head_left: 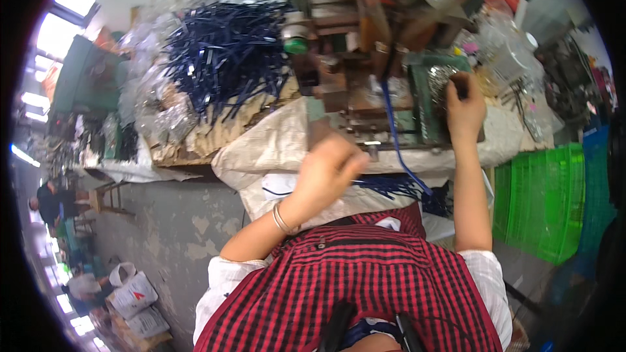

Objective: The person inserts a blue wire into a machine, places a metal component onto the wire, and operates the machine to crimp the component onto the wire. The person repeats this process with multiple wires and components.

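My left hand [331, 168], with bangles on its wrist, hovers at the front of the bench machine [375, 114]. Motion smears its fingers, so whether it holds anything does not show. At the right, my right hand [467, 107] reaches over a green tray [425, 107] of small shiny metal pieces [443, 77]. Its thumb and fingers are curled together at the tray's edge; what they pinch is hidden. Between my hands a blue strip [394, 124] runs down from the machine toward my lap. More blue strips [391, 187] lie below the bench edge.
A big heap of dark blue strips [225, 52] covers the left of the bench, beside clear plastic bags [147, 85]. A green-capped bottle [295, 36] stands behind. Green plastic crates [540, 202] stand at the right. Far left, a person [55, 205] is near a wooden stool [111, 199].
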A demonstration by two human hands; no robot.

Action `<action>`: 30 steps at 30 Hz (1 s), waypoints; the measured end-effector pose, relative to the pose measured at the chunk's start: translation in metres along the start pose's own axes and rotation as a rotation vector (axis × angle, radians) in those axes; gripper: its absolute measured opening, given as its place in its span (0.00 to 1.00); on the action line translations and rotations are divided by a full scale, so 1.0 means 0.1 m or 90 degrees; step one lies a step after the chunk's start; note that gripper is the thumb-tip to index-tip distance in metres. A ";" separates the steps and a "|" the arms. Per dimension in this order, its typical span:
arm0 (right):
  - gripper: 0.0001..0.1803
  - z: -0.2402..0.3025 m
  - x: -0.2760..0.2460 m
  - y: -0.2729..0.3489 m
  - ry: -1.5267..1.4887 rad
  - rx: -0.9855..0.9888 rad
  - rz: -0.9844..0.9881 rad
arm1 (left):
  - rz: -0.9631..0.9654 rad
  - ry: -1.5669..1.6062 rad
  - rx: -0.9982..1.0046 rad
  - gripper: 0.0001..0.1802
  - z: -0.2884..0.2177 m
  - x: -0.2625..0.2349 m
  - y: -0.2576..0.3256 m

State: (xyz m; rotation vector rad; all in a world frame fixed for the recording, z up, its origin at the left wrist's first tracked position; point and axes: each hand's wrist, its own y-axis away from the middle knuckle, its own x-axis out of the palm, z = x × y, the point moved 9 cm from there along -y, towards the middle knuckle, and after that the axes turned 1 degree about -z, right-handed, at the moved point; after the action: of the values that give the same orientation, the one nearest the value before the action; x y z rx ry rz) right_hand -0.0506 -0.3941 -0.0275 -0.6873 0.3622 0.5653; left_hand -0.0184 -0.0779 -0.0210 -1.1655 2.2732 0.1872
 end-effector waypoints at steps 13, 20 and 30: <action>0.09 0.04 -0.07 0.02 0.014 0.061 -0.006 | -0.237 -0.779 -0.086 0.05 1.58 -1.42 -0.78; 0.09 0.32 -0.40 0.19 -0.088 0.024 0.000 | -0.231 -0.387 -0.186 0.17 1.28 -1.93 -0.47; 0.13 1.25 0.40 0.30 -0.444 0.094 0.140 | -0.376 0.166 -0.136 0.11 1.37 -1.49 -0.39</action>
State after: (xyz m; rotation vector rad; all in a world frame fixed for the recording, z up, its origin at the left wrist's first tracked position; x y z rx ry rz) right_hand -0.0209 -0.2752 0.0285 -0.2766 -0.1762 0.9343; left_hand 0.1380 0.0534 -0.0474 -2.0162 2.0410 0.0480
